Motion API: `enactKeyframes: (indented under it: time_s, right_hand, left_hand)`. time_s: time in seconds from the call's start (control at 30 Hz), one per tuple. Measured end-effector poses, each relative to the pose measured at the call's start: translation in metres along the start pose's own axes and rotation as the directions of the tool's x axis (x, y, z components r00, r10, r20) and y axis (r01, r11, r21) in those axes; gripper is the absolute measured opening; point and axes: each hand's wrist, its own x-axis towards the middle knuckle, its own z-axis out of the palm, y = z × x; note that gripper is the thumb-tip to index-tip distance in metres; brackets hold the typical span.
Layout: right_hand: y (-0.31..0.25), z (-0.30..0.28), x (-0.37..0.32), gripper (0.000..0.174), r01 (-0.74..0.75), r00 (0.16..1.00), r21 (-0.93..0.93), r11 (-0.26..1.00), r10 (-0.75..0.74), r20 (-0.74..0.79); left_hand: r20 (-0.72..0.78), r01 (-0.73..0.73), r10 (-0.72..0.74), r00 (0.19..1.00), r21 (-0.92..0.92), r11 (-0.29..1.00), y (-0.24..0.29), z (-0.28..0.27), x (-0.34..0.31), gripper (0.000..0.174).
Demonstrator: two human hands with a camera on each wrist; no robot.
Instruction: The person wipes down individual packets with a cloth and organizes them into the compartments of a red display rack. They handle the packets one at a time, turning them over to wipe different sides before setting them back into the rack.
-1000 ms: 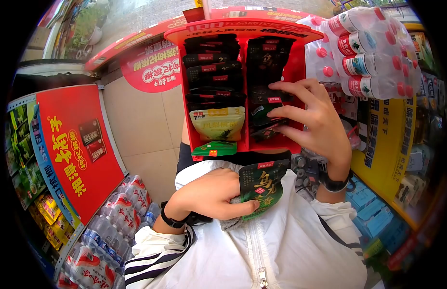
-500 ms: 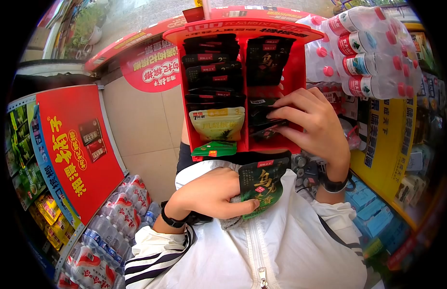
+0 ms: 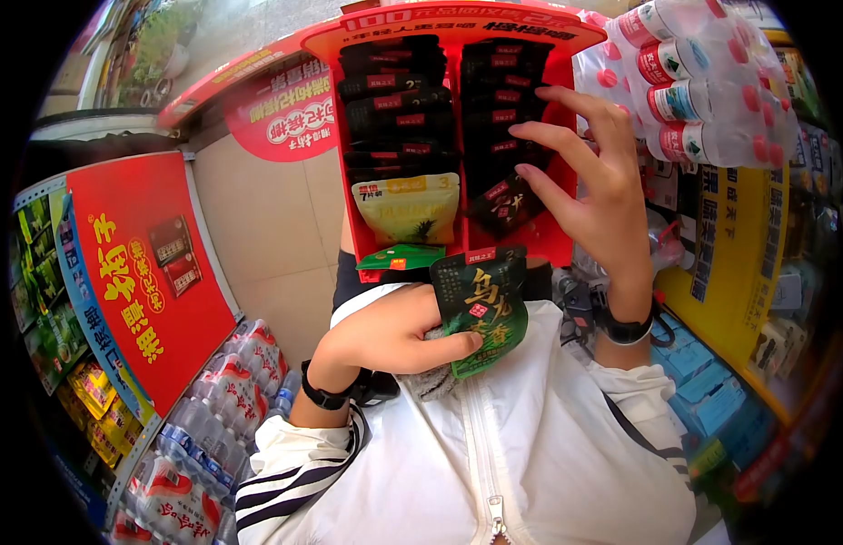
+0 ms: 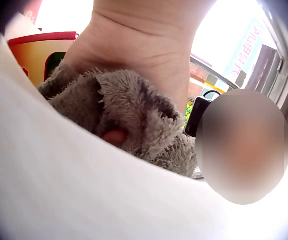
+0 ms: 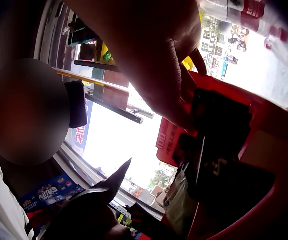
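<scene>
My left hand (image 3: 390, 331) holds a dark green snack pouch (image 3: 481, 309) with gold lettering in front of my white jacket, its thumb across the pouch's front. A grey fluffy cloth (image 3: 435, 363) is bunched in the same hand; the left wrist view shows the cloth (image 4: 129, 110) below the wrist. Over the right side of a red display box (image 3: 567, 213), my right hand (image 3: 608, 177) has its fingers spread, fingertips right at a row of dark pouches (image 3: 501, 116). In front of that row, one dark pouch (image 3: 505, 205) leans at a slant.
The box's left column has more black pouches (image 3: 394, 100), a pale yellow pouch (image 3: 408, 209) and a green packet (image 3: 401, 259). Packed water bottles (image 3: 685, 82) stand at the right, more bottles (image 3: 181, 486) at lower left beside a red sign panel (image 3: 144, 263).
My right hand has gone from fingers closed in on the pouches to spread fingers. The right column's pouches now stand in an even row, its gap filled. The box sits slightly higher in view.
</scene>
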Motion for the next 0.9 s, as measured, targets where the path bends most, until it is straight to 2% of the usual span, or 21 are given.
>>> enactKeyframes:
  time_s: [0.17, 0.3, 0.47, 0.6, 0.8, 0.87, 0.9]
  right_hand:
    - [-0.003, -0.001, -0.006, 0.036, 0.051, 0.983, -0.024, 0.998, -0.046, 0.175]
    - [0.001, 0.002, -0.007, 0.030, 0.066, 0.986, -0.039, 0.997, -0.059, 0.154]
    - [0.006, 0.006, -0.003, 0.023, 0.009, 0.999, -0.146, 0.989, -0.003, 0.046]
    - [0.003, 0.009, -0.002, 0.021, -0.001, 0.999, -0.134, 0.991, 0.006, 0.035]
    - [0.000, 0.002, -0.007, 0.023, 0.023, 0.999, -0.002, 1.000, -0.023, -0.041]
    - [-0.003, -0.003, -0.012, 0.028, 0.022, 0.999, 0.260, 0.965, -0.034, 0.041]
    - [-0.011, -0.009, -0.014, 0.028, 0.022, 0.999, 0.259, 0.966, -0.033, 0.040]
  left_hand:
    - [0.030, 0.033, -0.033, 0.999, -0.017, 0.999, 0.006, -0.003, 0.004, 0.038]
    - [0.023, 0.037, -0.036, 0.999, -0.038, 0.999, 0.006, -0.002, 0.006, 0.039]
    - [0.049, 0.083, -0.080, 0.996, -0.054, 0.995, 0.005, -0.002, 0.005, 0.039]
    - [0.048, 0.069, -0.067, 0.997, -0.061, 0.996, -0.001, 0.001, 0.005, 0.037]
    - [0.046, 0.143, -0.138, 0.989, -0.165, 0.976, -0.005, 0.001, 0.004, 0.033]
    - [0.025, 0.046, -0.043, 0.999, -0.157, 0.986, -0.009, 0.002, 0.005, 0.032]
    - [0.026, 0.046, -0.042, 0.999, -0.156, 0.987, -0.009, 0.002, 0.006, 0.032]
